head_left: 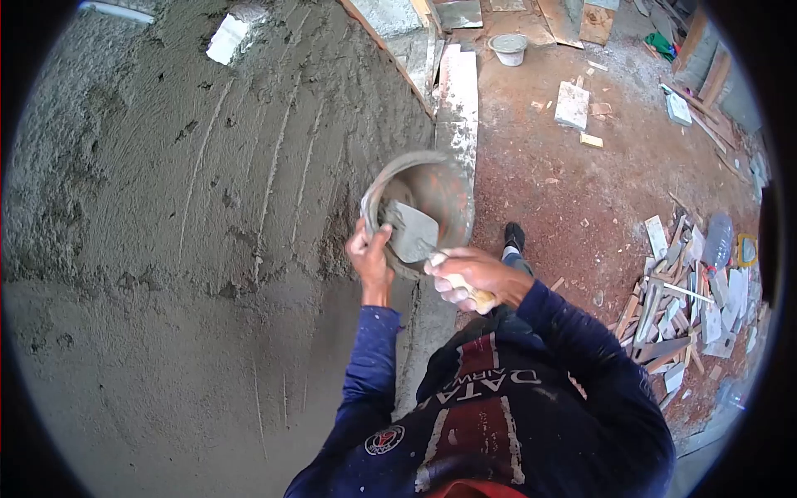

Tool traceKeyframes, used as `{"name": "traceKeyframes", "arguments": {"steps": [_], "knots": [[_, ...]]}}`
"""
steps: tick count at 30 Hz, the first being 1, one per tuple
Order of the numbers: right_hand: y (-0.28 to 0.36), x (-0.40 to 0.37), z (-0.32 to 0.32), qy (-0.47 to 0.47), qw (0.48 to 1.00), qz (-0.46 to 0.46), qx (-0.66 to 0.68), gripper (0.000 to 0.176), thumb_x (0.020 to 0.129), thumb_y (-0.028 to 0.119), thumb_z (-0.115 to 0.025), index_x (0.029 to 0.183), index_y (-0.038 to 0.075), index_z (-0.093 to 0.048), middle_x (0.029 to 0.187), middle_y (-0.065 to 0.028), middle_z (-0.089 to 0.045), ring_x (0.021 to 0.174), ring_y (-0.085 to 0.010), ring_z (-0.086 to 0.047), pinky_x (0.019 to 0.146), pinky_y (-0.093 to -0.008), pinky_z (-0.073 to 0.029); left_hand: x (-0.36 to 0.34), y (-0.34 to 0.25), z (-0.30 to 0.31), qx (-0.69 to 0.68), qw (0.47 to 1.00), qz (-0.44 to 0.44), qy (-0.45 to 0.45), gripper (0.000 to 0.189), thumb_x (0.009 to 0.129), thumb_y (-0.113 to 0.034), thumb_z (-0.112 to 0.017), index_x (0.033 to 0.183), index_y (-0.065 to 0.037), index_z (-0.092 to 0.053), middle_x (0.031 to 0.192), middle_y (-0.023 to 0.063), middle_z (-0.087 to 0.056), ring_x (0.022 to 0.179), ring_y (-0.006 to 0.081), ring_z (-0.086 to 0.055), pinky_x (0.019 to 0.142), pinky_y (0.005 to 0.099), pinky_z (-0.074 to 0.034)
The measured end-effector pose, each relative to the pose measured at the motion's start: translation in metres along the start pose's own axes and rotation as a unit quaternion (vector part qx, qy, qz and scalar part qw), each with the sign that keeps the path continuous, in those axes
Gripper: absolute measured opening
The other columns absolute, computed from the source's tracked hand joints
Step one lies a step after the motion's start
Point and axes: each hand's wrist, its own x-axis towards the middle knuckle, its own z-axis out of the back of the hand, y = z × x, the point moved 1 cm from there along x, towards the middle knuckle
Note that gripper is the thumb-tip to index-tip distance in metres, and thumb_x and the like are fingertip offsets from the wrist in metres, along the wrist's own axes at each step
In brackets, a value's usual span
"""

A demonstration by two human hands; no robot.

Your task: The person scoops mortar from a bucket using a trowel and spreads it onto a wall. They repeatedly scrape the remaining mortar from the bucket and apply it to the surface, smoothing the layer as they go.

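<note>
My left hand (pixel 370 257) grips the rim of a round, mortar-smeared bucket (pixel 448 195) and holds it tilted, its mouth facing me. Wrapped round the pale handle of a trowel (pixel 415 234) is my right hand (pixel 469 278). The trowel's flat blade lies over the bucket's mouth, with a little grey mortar (pixel 393 217) near its left edge. Left of the bucket spreads a wall surface of wet grey plaster (pixel 241 158), rough and ridged in its upper part and smoother lower down.
A board (pixel 458 100) runs along the plaster's edge. On the reddish ground stand a white bucket (pixel 509 51) and a pale block (pixel 572 105). A heap of wood and tile scraps (pixel 677 299) lies at the right, with a plastic bottle (pixel 718 241) beside it.
</note>
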Motion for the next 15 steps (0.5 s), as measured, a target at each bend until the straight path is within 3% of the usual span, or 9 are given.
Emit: {"name": "traceKeyframes", "arguments": {"steps": [1, 3, 5, 6, 9, 11, 12, 13, 15], "knots": [[-0.006, -0.002, 0.008, 0.005, 0.999, 0.015, 0.033, 0.018, 0.094, 0.013, -0.054, 0.109, 0.004, -0.052, 0.071, -0.0004, -0.049, 0.05, -0.0084, -0.049, 0.035, -0.0238, -0.04, -0.004, 0.002, 0.005, 0.002, 1.0, 0.001, 0.0, 0.023, 0.077, 0.0, -0.068, 0.1, 0.003, -0.066, 0.115, 0.0107, -0.064, 0.1, 0.0176, -0.06, 0.087, 0.0308, -0.047], [-0.008, -0.007, 0.019, 0.021, 0.996, 0.055, 0.07, 0.023, 0.095, 0.014, -0.053, 0.114, 0.003, -0.052, 0.074, -0.0013, -0.049, 0.051, -0.0079, -0.048, 0.034, -0.0226, -0.038, -0.019, 0.01, 0.018, -0.112, 0.973, 0.106, -0.17, 0.036, 0.078, 0.0, -0.065, 0.114, 0.003, -0.062, 0.111, 0.0108, -0.063, 0.101, 0.0232, -0.061, 0.089, 0.0362, -0.049], [0.006, -0.012, 0.014, 0.021, 0.986, 0.124, 0.105, 0.036, 0.094, 0.01, -0.055, 0.129, 0.003, -0.046, 0.078, -0.0026, -0.049, 0.052, -0.0079, -0.048, 0.035, -0.0225, -0.038, -0.036, 0.027, 0.056, -0.129, 0.95, 0.182, -0.218, 0.043, 0.078, 0.001, -0.061, 0.121, 0.003, -0.057, 0.11, 0.0118, -0.063, 0.103, 0.0277, -0.061, 0.09, 0.0417, -0.051], [0.013, -0.012, 0.006, 0.024, 0.986, 0.124, 0.106, 0.036, 0.094, 0.01, -0.055, 0.129, 0.003, -0.046, 0.078, -0.0026, -0.049, 0.052, -0.0079, -0.048, 0.035, -0.0225, -0.038, -0.049, 0.03, 0.068, -0.122, 0.941, 0.207, -0.239, 0.043, 0.078, 0.002, -0.06, 0.12, 0.003, -0.057, 0.111, 0.0121, -0.063, 0.103, 0.028, -0.061, 0.09, 0.0423, -0.052], [0.039, 0.014, -0.015, -0.04, 0.933, 0.357, 0.021, 0.043, 0.095, 0.008, -0.058, 0.133, 0.006, -0.039, 0.074, -0.0001, -0.048, 0.053, -0.007, -0.048, 0.041, -0.025, -0.044, -0.096, 0.035, 0.093, -0.096, 0.925, 0.255, -0.263, 0.041, 0.078, 0.002, -0.057, 0.119, 0.001, -0.058, 0.11, 0.012, -0.063, 0.1, 0.0282, -0.063, 0.09, 0.0429, -0.053], [0.051, 0.067, -0.013, -0.127, 0.875, 0.466, -0.02, 0.038, 0.095, 0.008, -0.058, 0.13, 0.005, -0.041, 0.076, 0.0005, -0.048, 0.057, -0.0055, -0.049, 0.045, -0.0249, -0.043, -0.13, 0.042, 0.106, -0.073, 0.921, 0.277, -0.265, 0.031, 0.079, -0.001, -0.057, 0.11, -0.001, -0.057, 0.108, 0.0128, -0.062, 0.098, 0.0304, -0.062, 0.088, 0.0476, -0.053], [0.056, 0.108, -0.004, -0.217, 0.817, 0.531, -0.067, 0.037, 0.095, 0.009, -0.059, 0.127, 0.004, -0.041, 0.08, -0.0007, -0.051, 0.063, -0.005, -0.051, 0.05, -0.0246, -0.042, -0.146, 0.041, 0.109, -0.071, 0.915, 0.284, -0.277, 0.034, 0.078, 0.001, -0.057, 0.112, 0.0, -0.059, 0.109, 0.0118, -0.063, 0.097, 0.0285, -0.063, 0.088, 0.0444, -0.054], [0.063, 0.153, 0.002, -0.271, 0.79, 0.548, -0.037, 0.038, 0.094, 0.011, -0.06, 0.125, 0.003, -0.04, 0.085, -0.0027, -0.054, 0.066, -0.0069, -0.051, 0.055, -0.0258, -0.043, -0.157, 0.043, 0.109, -0.072, 0.91, 0.29, -0.287, 0.036, 0.078, 0.003, -0.057, 0.114, 0.001, -0.06, 0.11, 0.0109, -0.065, 0.096, 0.0266, -0.064, 0.087, 0.0413, -0.054], [0.08, 0.243, 0.009, -0.41, 0.664, 0.625, -0.037, 0.039, 0.091, 0.008, -0.059, 0.124, 0.0, -0.039, 0.083, -0.0094, -0.059, 0.067, -0.0192, -0.059, 0.059, -0.0358, -0.048, -0.174, 0.048, 0.112, -0.066, 0.907, 0.288, -0.302, 0.036, 0.078, 0.003, -0.056, 0.114, 0.001, -0.061, 0.11, 0.0109, -0.065, 0.097, 0.0266, -0.064, 0.087, 0.041, -0.054]]}}
